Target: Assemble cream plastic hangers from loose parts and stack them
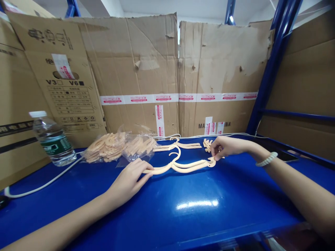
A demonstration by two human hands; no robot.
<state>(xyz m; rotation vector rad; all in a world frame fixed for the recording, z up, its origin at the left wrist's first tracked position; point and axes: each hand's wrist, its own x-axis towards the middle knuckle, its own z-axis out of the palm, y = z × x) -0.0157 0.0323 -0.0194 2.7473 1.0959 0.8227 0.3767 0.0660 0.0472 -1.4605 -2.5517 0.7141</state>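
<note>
A beige clothes hanger (188,169) lies across the middle of the blue surface, its hook pointing away from me. My left hand (133,176) is closed on the hanger's left end, thumb in front and fingers over it. At the right end, my right hand (221,148) pinches a small curved beige piece (211,161) against the hanger's tip. Whether that piece is joined to the hanger I cannot tell. Behind it lies a second beige hanger (190,145). Several small beige pieces (206,143) are heaped just beyond my right hand.
Clear plastic bags (106,148) of beige parts lie at the back left, near a water bottle (56,143). A white cable (44,186) runs along the left and back. Cardboard sheets (138,76) stand behind. A dark phone-like object (285,156) lies behind my right forearm.
</note>
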